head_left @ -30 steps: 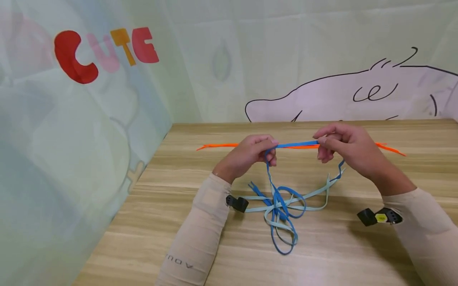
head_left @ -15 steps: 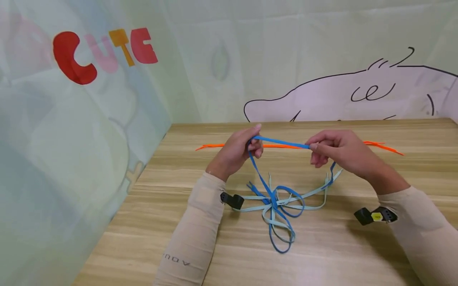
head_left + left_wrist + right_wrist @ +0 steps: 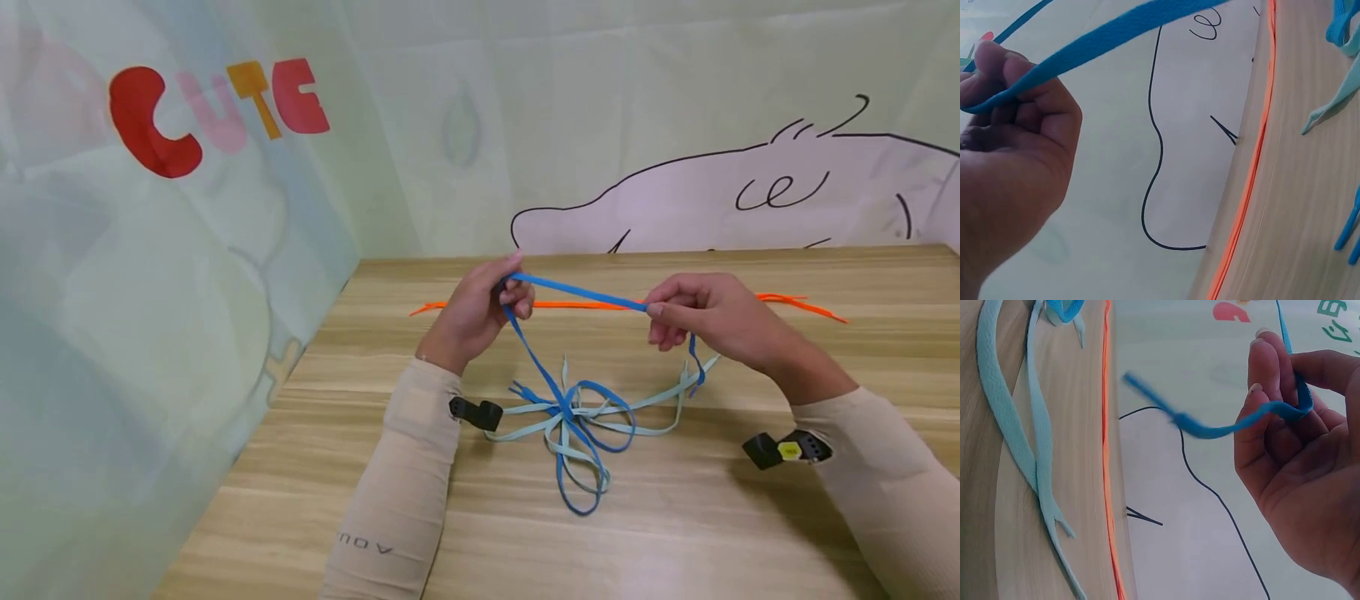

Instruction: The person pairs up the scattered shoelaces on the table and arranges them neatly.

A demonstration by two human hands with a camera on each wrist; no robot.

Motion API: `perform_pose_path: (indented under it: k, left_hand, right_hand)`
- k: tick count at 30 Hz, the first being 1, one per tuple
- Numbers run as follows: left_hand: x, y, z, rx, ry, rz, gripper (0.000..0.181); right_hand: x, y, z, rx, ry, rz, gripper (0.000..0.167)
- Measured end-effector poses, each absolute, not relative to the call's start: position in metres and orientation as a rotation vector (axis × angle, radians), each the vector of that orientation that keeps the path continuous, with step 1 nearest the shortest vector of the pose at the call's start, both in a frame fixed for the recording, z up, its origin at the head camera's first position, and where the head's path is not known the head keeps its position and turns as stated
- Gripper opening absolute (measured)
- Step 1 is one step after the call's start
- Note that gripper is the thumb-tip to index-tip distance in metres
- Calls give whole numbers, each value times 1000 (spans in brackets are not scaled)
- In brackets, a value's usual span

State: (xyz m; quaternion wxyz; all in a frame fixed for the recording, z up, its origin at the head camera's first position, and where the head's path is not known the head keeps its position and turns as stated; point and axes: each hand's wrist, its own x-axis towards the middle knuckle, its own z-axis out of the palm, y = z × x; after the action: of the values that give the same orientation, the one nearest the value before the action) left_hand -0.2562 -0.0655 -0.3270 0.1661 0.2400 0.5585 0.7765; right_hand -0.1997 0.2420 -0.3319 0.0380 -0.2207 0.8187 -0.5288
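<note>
A flat blue lace [image 3: 581, 291] is stretched between the two hands above the table. The left hand [image 3: 480, 308] has it looped over curled fingers, and from there the lace runs down to a tangle of blue and pale green laces [image 3: 567, 410]. Between thumb and forefinger the right hand [image 3: 708, 317] pinches the lace, whose short end dangles below. In the left wrist view the lace [image 3: 1110, 36] crosses the curled fingers of the left hand [image 3: 1022, 137]. The right wrist view shows the loose tip of the lace [image 3: 1210, 432] hanging out of the right hand [image 3: 1310, 444].
An orange lace [image 3: 813, 309] lies across the back of the wooden table [image 3: 637, 542], behind the hands. Pale green lace ends [image 3: 660, 431] spread right of the tangle. A printed cloth [image 3: 420, 150] stands behind and at the left.
The left hand has moved left and slightly up, widening the blue span between the hands. The right hand has shifted slightly left and down. The tangle's loops have drawn up a little.
</note>
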Motion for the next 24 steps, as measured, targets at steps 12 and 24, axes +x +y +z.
perform_pose_path:
  k: [12,24]
  left_hand:
    - [-252,-70,-321,884,1480,2196,39]
    - [-243,-69,-318,1181,1497,2023,30]
  right_hand:
    - [-203,246,-335,-564,2555,-1649,21]
    - [-212,256,-349,-410,2552,-1686,25]
